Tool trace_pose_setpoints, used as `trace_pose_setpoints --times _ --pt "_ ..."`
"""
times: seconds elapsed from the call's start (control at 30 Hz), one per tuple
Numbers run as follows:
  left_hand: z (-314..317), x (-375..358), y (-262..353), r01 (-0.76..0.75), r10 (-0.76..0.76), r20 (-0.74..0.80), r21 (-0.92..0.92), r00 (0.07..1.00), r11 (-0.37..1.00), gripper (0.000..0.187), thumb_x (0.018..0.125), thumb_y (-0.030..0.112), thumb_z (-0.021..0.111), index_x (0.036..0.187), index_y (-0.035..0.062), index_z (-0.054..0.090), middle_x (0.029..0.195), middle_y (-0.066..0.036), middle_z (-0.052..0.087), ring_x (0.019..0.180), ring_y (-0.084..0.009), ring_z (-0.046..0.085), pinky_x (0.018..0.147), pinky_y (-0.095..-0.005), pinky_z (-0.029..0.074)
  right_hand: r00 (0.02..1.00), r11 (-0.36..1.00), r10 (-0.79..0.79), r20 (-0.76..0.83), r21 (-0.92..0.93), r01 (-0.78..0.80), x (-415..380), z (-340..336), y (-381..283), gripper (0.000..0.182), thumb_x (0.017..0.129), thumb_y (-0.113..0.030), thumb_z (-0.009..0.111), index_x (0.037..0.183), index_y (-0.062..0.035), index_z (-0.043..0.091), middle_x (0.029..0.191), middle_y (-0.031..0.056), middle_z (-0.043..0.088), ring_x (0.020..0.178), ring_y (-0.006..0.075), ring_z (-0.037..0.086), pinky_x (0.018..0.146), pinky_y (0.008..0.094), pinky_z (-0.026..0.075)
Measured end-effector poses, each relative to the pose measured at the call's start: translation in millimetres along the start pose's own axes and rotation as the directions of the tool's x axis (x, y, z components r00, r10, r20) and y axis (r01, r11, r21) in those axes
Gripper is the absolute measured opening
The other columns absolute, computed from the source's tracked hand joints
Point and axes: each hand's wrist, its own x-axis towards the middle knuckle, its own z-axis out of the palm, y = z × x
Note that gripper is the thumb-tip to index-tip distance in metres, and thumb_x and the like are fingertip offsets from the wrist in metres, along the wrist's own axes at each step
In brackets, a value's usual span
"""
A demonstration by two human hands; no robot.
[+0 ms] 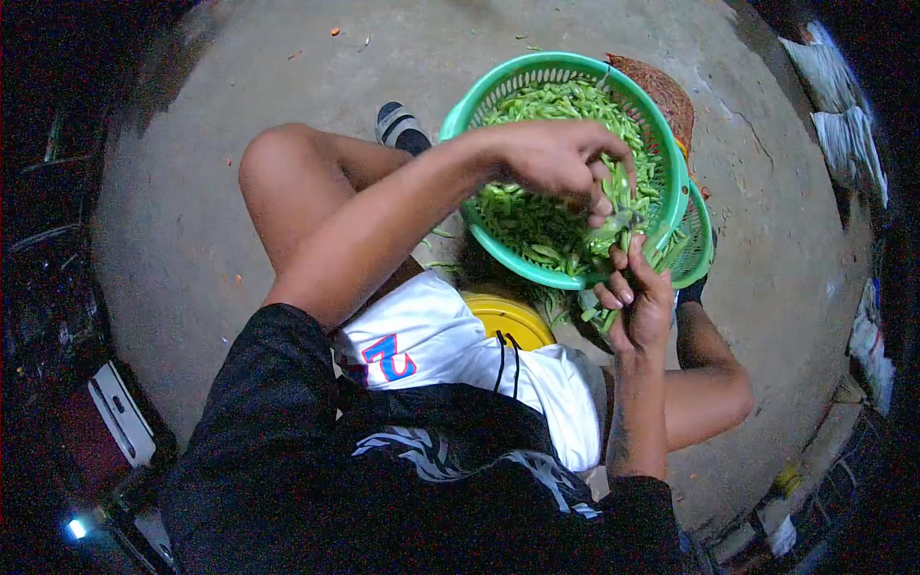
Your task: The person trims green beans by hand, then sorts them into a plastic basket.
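A green plastic basket [458,117] holds many cut green bean pieces [546,105]. My left hand [565,168] reaches across over the basket, its fingers curled down close to the tips of the beans in my other hand. A small greyish shape shows by those fingertips, too blurred to name. My right hand [637,297] is closed around a small bunch of green beans [628,230] at the basket's near rim. Bean ends stick out below that hand as well.
A second green basket [707,251] sits partly under the first at the right. Behind them lies a reddish-brown mesh sack [661,96]. A yellow round object [508,316] stands between my legs. White sacks [848,144] line the right side of the concrete floor [240,77].
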Motion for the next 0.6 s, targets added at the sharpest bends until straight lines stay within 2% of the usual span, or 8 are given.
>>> trace_pose_setpoints --times 0.07,0.13,0.17,0.27,0.33,0.43,0.5,0.6 --pt "-18.3 -2.9 -2.8 -0.083 0.083 0.006 0.025 0.997 0.996 0.035 0.090 0.008 0.072 0.122 0.0035 0.061 0.092 -0.005 0.073 0.085 -0.0119 0.069 0.074 -0.0278 0.052 1.000 1.000 -0.003 0.002 0.001 0.003 -0.4 -1.6 -0.2 0.015 0.102 -0.020 0.063 0.112 -0.0101 0.058 0.086 0.0037 0.059 0.050 0.0039 0.040 0.045 0.0208 0.034" --pt "-35.1 -11.9 2.5 0.043 -0.034 -0.191 0.041 0.981 0.998 0.031 0.090 0.006 0.070 0.120 0.0034 0.062 0.092 -0.005 0.073 0.086 -0.0133 0.070 0.076 -0.0282 0.054 0.999 1.000 -0.011 0.045 -0.019 0.012 -1.1 -4.0 -0.4 0.016 0.104 -0.020 0.060 0.117 -0.0109 0.056 0.086 0.0003 0.055 0.052 0.0024 0.040 0.047 0.0197 0.034" --pt "-36.9 -12.9 4.2 0.049 -0.038 -0.206 0.052 0.978 0.997 0.033 0.090 0.003 0.067 0.122 0.0031 0.061 0.095 -0.006 0.073 0.086 -0.0139 0.071 0.077 -0.0282 0.054 0.999 1.000 -0.013 0.050 -0.017 0.014 -0.2 -2.5 -0.8 0.016 0.104 -0.020 0.060 0.117 -0.0109 0.056 0.086 0.0003 0.055 0.052 0.0024 0.040 0.047 0.0197 0.034" --pt "-17.7 -2.8 -2.1 0.010 0.008 -0.150 0.123 0.989 0.992 0.036 0.089 0.002 0.068 0.124 0.0022 0.060 0.096 -0.007 0.074 0.086 -0.0128 0.071 0.078 -0.0274 0.053 1.000 1.000 -0.010 0.016 -0.021 0.010 0.3 0.2 1.0 0.016 0.103 -0.020 0.060 0.117 -0.0108 0.056 0.086 0.0008 0.056 0.052 0.0025 0.040 0.047 0.0198 0.035" --pt "1.7 2.1 2.1 0.023 -0.025 0.026 0.100 0.999 0.995 0.037 0.089 0.002 0.069 0.125 0.0012 0.059 0.094 -0.008 0.075 0.088 -0.0125 0.070 0.080 -0.0271 0.053 0.999 1.000 -0.004 0.036 -0.014 0.005 1.9 1.2 1.0 0.017 0.103 -0.020 0.061 0.117 -0.0108 0.056 0.087 0.0009 0.057 0.052 0.0025 0.040 0.047 0.0199 0.034" --pt "-3.8 1.2 0.1 0.033 -0.035 0.035 0.068 0.999 0.997 0.035 0.091 0.003 0.068 0.125 0.0011 0.059 0.092 -0.007 0.074 0.088 -0.0130 0.070 0.080 -0.0278 0.053 0.999 0.999 -0.033 -0.012 -0.024 0.032 1.1 5.0 -1.4 0.015 0.102 -0.020 0.063 0.112 -0.0100 0.058 0.086 0.0034 0.060 0.050 0.0043 0.040 0.045 0.0213 0.034" --pt "-22.5 -2.4 0.0 0.050 -0.046 -0.129 0.033 0.991 0.998 0.034 0.092 0.004 0.069 0.124 0.0010 0.059 0.091 -0.007 0.073 0.088 -0.0133 0.069 0.079 -0.0289 0.052 1.000 1.000 -0.027 -0.009 -0.006 0.027 0.5 4.0 -0.8 0.015 0.102 -0.019 0.063 0.112 -0.0100 0.058 0.086 0.0031 0.060 0.050 0.0043 0.040 0.045 0.0212 0.034" --pt "-24.8 -5.8 6.8 0.068 -0.061 -0.121 0.054 0.991 0.996 0.037 0.092 0.008 0.071 0.126 0.0005 0.058 0.091 -0.008 0.074 0.087 -0.0138 0.068 0.080 -0.0300 0.052 1.000 1.000 -0.019 -0.010 0.011 0.019 1.7 8.3 -1.8 0.014 0.102 -0.019 0.063 0.112 -0.0098 0.058 0.086 0.0027 0.061 0.050 0.0041 0.040 0.044 0.0210 0.034"
